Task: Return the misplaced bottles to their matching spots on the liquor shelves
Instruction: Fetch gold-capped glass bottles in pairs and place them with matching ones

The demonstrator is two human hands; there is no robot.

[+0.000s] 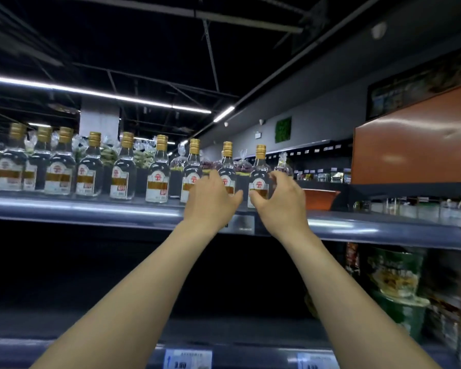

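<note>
Two hands at the right end of the bottle row [91,169]

Price tags [188,358] at the bottom edge are cut off. The right hand [280,199] curls thumb and fingers round the end bottle [260,166] on the top shelf [91,211]. The left hand [210,195] masks the next two bottles [194,158]; its fingers are hidden, so the grip is unclear. The bagged goods [241,163] behind are blurred.

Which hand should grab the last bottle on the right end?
The right hand: its thumb and fingers curl round the end bottle. The left hand is open, in front of the next bottle over.
</note>
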